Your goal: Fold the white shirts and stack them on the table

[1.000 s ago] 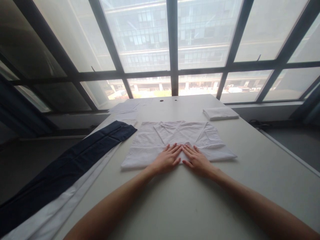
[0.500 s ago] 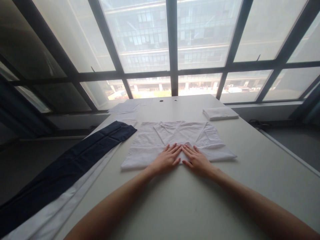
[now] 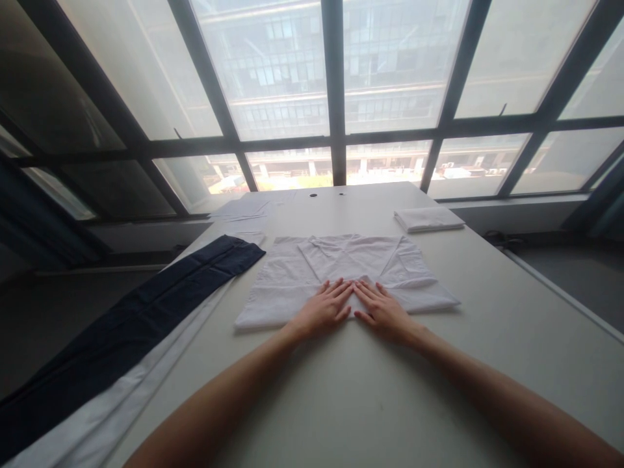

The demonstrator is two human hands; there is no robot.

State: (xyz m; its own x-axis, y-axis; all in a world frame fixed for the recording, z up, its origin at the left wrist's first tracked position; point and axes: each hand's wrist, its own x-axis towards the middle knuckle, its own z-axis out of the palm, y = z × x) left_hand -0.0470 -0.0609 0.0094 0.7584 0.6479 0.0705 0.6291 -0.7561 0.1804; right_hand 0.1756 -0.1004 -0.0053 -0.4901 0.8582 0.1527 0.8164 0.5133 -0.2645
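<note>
A white garment (image 3: 287,286), folded into a wide flat shape with diagonal creases across its upper part, lies in the middle of the table. On its near half, my left hand (image 3: 324,309) rests flat with the fingers stretched out. My right hand (image 3: 383,310) lies flat beside it, fingertips close to those of the left. Both palms face down on the cloth, and neither hand grips anything. The patch of fabric under the hands is hidden.
Dark blue trousers (image 3: 160,305) lie lengthwise along the left table edge, over white cloth (image 3: 141,383). Several white sheets (image 3: 238,211) are at the far left. A small folded white cloth (image 3: 429,219) sits at the right edge of the white table (image 3: 361,403). Large windows (image 3: 287,71) stand behind.
The view has shifted very slightly. Both hands stay flat on the white garment, and nothing else has visibly moved.
</note>
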